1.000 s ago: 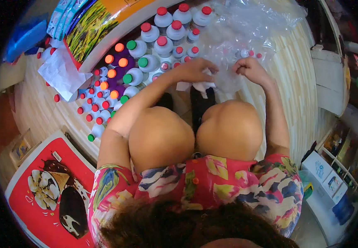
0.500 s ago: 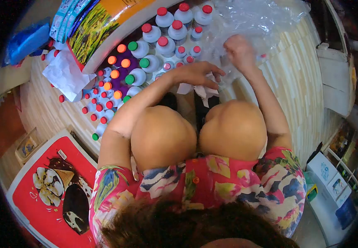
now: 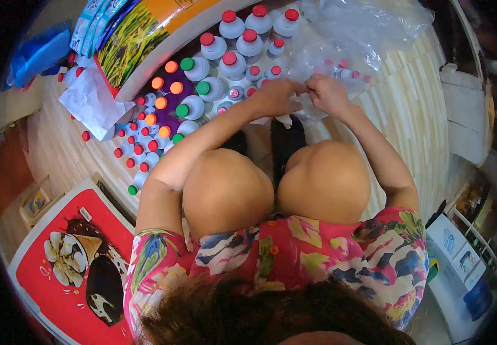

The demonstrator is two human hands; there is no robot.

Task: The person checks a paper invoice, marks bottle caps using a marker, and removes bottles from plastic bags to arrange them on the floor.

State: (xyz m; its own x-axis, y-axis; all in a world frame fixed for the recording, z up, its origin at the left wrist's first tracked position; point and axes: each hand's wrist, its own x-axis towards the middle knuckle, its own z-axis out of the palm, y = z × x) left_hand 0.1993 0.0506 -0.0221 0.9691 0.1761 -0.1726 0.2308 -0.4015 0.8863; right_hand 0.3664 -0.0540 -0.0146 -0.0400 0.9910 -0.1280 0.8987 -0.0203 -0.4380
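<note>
My left hand [image 3: 277,96] is bent inward above my shoes, its fingertips nearly meeting those of my right hand. Its fingers are curled closed, and I cannot make out what is in them. A small bit of white paper [image 3: 284,121] shows just below it. My right hand [image 3: 329,95] pinches the near edge of a crumpled clear plastic wrap [image 3: 352,34], which spreads out beyond it. A few small red-capped bottles [image 3: 349,74] lie under the plastic. Close to my left hand stand clear bottles with red caps [image 3: 233,64].
Green-capped bottles [image 3: 195,68] and orange-capped purple bottles [image 3: 171,87] stand at left, with several small red-capped ones [image 3: 139,149] nearer. Crumpled white paper [image 3: 93,103] lies beside a curved display [image 3: 145,49]. A red ice-cream freezer [image 3: 70,259] is at lower left, a white box [image 3: 455,247] at right.
My right hand has come down and slightly left, from above the plastic to beside my left hand. My left hand has closed up and moved slightly up. The white paper below it is now mostly hidden.
</note>
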